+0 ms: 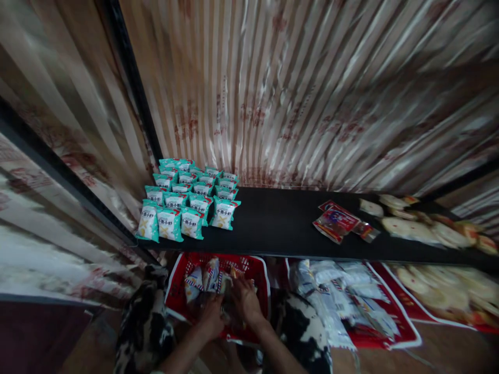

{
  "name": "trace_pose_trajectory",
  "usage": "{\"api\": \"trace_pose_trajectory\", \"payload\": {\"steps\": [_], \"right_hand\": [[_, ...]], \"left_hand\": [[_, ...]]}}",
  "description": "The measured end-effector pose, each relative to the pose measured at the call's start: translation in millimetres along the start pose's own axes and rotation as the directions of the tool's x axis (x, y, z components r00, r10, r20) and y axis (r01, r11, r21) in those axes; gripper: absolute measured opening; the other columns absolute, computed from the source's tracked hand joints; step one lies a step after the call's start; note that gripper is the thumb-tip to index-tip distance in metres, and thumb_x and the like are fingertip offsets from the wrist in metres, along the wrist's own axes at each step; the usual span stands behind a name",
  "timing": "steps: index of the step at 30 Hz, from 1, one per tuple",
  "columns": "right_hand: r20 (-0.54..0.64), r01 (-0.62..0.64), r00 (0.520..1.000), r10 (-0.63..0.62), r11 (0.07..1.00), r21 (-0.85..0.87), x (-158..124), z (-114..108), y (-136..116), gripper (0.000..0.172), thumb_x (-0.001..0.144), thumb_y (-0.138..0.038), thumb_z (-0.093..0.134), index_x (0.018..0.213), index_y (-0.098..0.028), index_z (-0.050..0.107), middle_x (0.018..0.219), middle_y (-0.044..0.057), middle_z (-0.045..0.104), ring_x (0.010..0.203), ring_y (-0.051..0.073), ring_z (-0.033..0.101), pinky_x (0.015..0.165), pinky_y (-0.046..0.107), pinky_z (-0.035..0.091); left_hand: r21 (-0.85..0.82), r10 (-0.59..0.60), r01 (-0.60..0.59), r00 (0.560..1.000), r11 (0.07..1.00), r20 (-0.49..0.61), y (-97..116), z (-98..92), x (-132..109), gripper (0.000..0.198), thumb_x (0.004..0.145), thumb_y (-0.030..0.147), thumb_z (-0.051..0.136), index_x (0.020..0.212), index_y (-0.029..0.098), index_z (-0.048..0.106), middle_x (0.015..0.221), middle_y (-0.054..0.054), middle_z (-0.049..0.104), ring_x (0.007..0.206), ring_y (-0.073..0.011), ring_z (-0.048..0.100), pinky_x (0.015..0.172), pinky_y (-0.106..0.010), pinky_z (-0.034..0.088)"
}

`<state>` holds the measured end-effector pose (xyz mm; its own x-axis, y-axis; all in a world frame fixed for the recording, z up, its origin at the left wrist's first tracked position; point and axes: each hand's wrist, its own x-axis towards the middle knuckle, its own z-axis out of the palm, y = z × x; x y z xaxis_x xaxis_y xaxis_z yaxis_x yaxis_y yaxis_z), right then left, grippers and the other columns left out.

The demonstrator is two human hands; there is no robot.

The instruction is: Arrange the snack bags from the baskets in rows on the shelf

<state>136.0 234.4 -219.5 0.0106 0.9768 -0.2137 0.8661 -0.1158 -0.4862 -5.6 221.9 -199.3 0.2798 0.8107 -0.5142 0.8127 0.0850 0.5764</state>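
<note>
Reaches with the left hand (212, 314) and right hand (245, 298) into a red basket (179, 283), between two knees in black-and-white cloth (304, 332) and below the front edge of a black shelf (280, 223). Inside the basket, at the fingers: striped packets (211, 272). Cannot tell, owing to dimness and blur, whether clamped on a packet or merely touching. On the shelf, left to right: turquoise-and-white packets (169, 223) in rows, red packets (337, 221), pale packages (413, 228). Beside the first basket: silvery-white packets (335, 296) in a second basket (407, 332).
</note>
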Motion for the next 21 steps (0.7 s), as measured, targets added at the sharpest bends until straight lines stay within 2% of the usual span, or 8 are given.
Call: {"api": "trace_pose_trajectory", "payload": {"steps": [3,5,7,10,13,16,18,21], "right_hand": [[0.118,-0.018,0.992,0.037,0.988,-0.155,-2,5,6,0.051,0.083,-0.013,0.038,0.132,-0.014,0.049,0.141,0.011,0.046,0.135,0.025,0.033,0.111,0.04,0.023],[0.163,-0.043,0.983,0.08,0.975,-0.219,-2,5,7,0.052,0.083,-0.013,0.039,0.134,-0.014,0.046,0.141,0.011,0.046,0.134,0.025,0.035,0.11,0.038,0.025],[0.157,-0.082,0.979,0.128,0.959,-0.27,-4,3,7,0.053,0.082,-0.014,0.04,0.135,-0.014,0.046,0.136,0.013,0.051,0.128,0.027,0.042,0.105,0.037,0.032],[0.095,-0.113,0.984,0.151,0.939,-0.324,-6,2,8,0.046,0.082,-0.015,0.04,0.126,-0.013,0.055,0.125,0.016,0.058,0.119,0.03,0.049,0.097,0.038,0.037],[0.061,-0.082,0.992,0.108,0.94,-0.332,-7,1,11,0.042,0.079,-0.018,0.047,0.119,-0.017,0.061,0.128,0.016,0.056,0.121,0.032,0.046,0.097,0.041,0.036],[0.057,-0.08,0.993,0.101,0.95,-0.301,-4,0,16,0.05,0.074,-0.022,0.054,0.124,-0.02,0.057,0.135,0.012,0.051,0.127,0.032,0.04,0.102,0.041,0.031],[0.075,-0.098,0.989,0.124,0.954,-0.283,-2,0,19,0.053,0.073,-0.027,0.057,0.125,-0.018,0.055,0.133,0.013,0.053,0.127,0.032,0.041,0.103,0.04,0.03],[0.085,-0.11,0.987,0.135,0.961,-0.253,0,-2,23,0.053,0.076,-0.033,0.055,0.125,-0.015,0.052,0.12,0.015,0.063,0.119,0.031,0.051,0.101,0.039,0.031]], "left_hand": [[0.056,0.01,-0.016,0.994,0.998,0.104,3,15.2,-3,0.059,0.072,0.013,0.05,0.131,0.012,0.047,0.138,-0.011,0.049,0.128,-0.0199,0.044,0.108,-0.027,0.03],[0.065,0.01,-0.016,0.995,0.998,0.102,5,20.0,-7,0.057,0.073,0.013,0.047,0.13,0.012,0.049,0.136,-0.012,0.051,0.127,-0.0209,0.045,0.108,-0.029,0.03],[0.069,-0.003,-0.002,0.997,0.998,0.079,7,21.8,-12,0.056,0.073,0.013,0.046,0.129,0.011,0.05,0.134,-0.013,0.052,0.126,-0.0229,0.045,0.108,-0.031,0.03],[0.069,-0.018,0.014,0.999,0.998,0.045,7,23.7,-18,0.057,0.073,0.013,0.045,0.13,0.011,0.05,0.134,-0.012,0.051,0.126,-0.0231,0.044,0.108,-0.031,0.029],[0.062,-0.009,0.008,1.0,0.998,0.022,3,27.2,-20,0.059,0.073,0.012,0.044,0.132,0.014,0.048,0.135,-0.01,0.051,0.126,-0.0203,0.045,0.108,-0.028,0.029],[0.071,-0.003,0.002,1.0,0.997,0.015,0,29.9,-20,0.058,0.074,0.016,0.042,0.132,0.015,0.048,0.136,-0.009,0.05,0.127,-0.0194,0.043,0.108,-0.027,0.028],[0.068,0.027,-0.03,0.999,0.997,0.036,-3,31.1,-20,0.059,0.075,0.026,0.045,0.132,0.013,0.048,0.137,-0.01,0.049,0.129,-0.0217,0.041,0.109,-0.028,0.027],[0.065,0.095,-0.105,0.986,0.992,0.137,-9,34.4,-19,0.081,0.064,0.039,0.06,0.138,0.012,0.04,0.145,-0.012,0.038,0.135,-0.028,0.031,0.112,-0.034,0.024]]}}
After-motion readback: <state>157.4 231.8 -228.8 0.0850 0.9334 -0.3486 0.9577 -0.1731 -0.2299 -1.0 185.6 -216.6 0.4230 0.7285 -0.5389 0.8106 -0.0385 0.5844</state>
